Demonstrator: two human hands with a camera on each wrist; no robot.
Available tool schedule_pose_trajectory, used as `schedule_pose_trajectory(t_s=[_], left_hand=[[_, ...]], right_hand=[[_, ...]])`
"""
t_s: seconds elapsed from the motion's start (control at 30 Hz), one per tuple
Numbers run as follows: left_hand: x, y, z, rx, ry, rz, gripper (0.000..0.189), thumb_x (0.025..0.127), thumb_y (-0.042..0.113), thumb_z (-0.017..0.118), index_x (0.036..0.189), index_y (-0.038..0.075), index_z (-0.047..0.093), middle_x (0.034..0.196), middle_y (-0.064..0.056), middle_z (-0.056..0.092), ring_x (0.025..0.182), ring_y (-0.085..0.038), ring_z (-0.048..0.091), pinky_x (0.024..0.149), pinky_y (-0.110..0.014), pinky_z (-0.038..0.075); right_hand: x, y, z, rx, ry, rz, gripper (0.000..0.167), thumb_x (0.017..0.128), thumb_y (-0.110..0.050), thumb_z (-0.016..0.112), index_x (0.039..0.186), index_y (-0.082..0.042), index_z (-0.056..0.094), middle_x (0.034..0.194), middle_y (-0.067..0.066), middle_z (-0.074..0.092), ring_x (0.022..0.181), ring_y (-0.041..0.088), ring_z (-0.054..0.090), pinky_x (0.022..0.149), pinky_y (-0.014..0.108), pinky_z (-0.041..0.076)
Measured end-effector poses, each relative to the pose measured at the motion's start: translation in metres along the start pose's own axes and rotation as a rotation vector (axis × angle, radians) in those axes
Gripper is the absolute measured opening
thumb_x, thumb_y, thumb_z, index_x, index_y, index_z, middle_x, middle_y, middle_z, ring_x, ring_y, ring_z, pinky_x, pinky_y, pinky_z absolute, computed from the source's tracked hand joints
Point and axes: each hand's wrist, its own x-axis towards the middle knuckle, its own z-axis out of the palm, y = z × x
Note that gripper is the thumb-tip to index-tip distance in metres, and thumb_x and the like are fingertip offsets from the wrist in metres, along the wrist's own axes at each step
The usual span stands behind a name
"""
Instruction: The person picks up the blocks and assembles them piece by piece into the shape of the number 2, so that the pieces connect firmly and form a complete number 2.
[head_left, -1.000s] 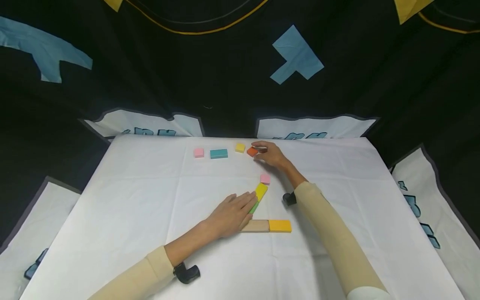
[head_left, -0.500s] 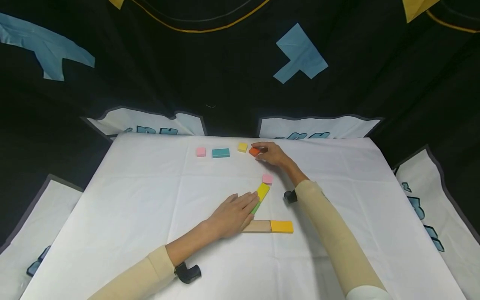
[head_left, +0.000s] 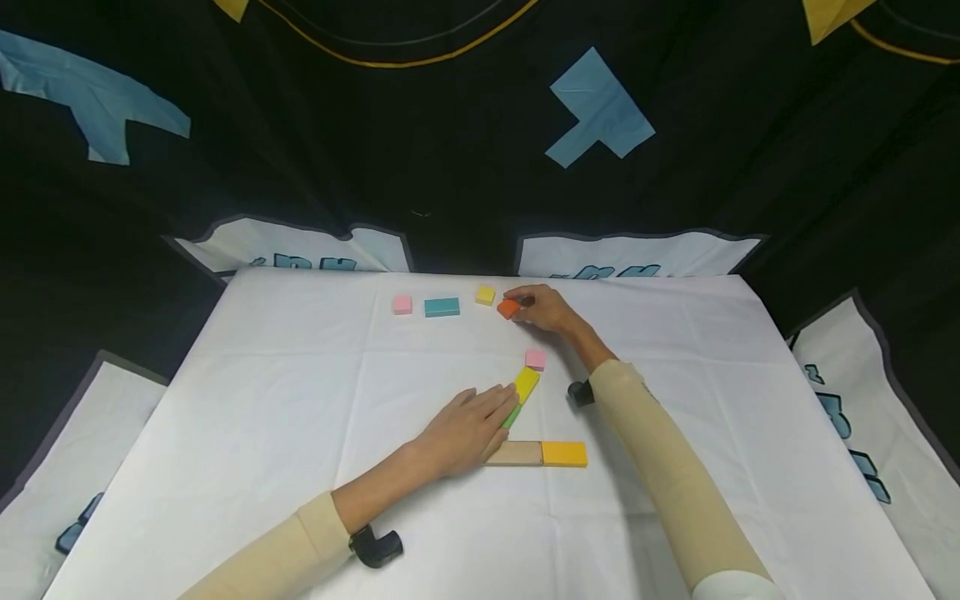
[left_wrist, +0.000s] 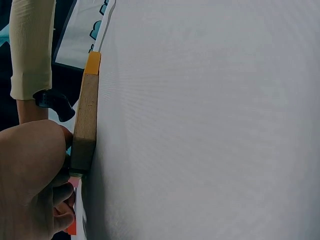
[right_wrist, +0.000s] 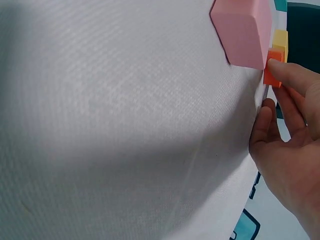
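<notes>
In the head view my right hand [head_left: 543, 308] pinches an orange block [head_left: 508, 309] between thumb and fingers at the far side of the table. The right wrist view has the thumb tip on that orange block [right_wrist: 273, 75], while the other fingers lie lower by the cloth. My left hand [head_left: 463, 429] lies with its fingers stretched out over a row of blocks. From under its fingertips stick out a green block [head_left: 512, 417] and a yellow block [head_left: 527, 383]. A plain wooden block [head_left: 517, 453] shows beside the left thumb, end to end with an amber block [head_left: 564, 454].
A pink block [head_left: 535, 359] stands just beyond the yellow one. Along the far edge lie a small yellow block [head_left: 485, 295], a teal block [head_left: 442, 307] and another pink block [head_left: 402, 305]. White cloth covers the table [head_left: 247, 417]; a dark curtain [head_left: 450, 150] hangs behind.
The orange block has shifted slightly toward the person, with the right hand's fingers on it. The left hand stays over the blocks. The head view has drifted a little.
</notes>
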Motion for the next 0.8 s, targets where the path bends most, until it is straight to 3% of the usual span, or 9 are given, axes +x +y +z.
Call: schedule_pose_trajectory(t_s=[0.4, 0.8], left_hand=[[0.0006, 0.0000, -0.0006, -0.002, 0.009, 0.001, 0.056, 0.107, 0.036, 0.042, 0.155, 0.009, 0.036, 0.161, -0.006, 0.030, 0.146, -0.020, 0.030, 0.114, -0.046, 0.031], [-0.0005, 0.0009, -0.0043, -0.028, -0.005, -0.002, 0.056, 0.107, 0.036, 0.041, 0.155, 0.008, 0.035, 0.161, -0.006, 0.029, 0.146, -0.021, 0.030, 0.114, -0.047, 0.030]], right_hand=[[0.0005, 0.0033, 0.0034, 0.006, 0.020, -0.004, 0.042, 0.092, -0.014, 0.072, 0.134, -0.016, 0.066, 0.140, 0.008, 0.055, 0.124, 0.027, 0.050, 0.107, 0.040, 0.042], [-0.0034, 0.0055, 0.0056, 0.018, 0.049, -0.017, 0.041, 0.092, -0.016, 0.074, 0.133, -0.017, 0.067, 0.132, 0.007, 0.060, 0.114, 0.026, 0.052, 0.099, 0.037, 0.047]])
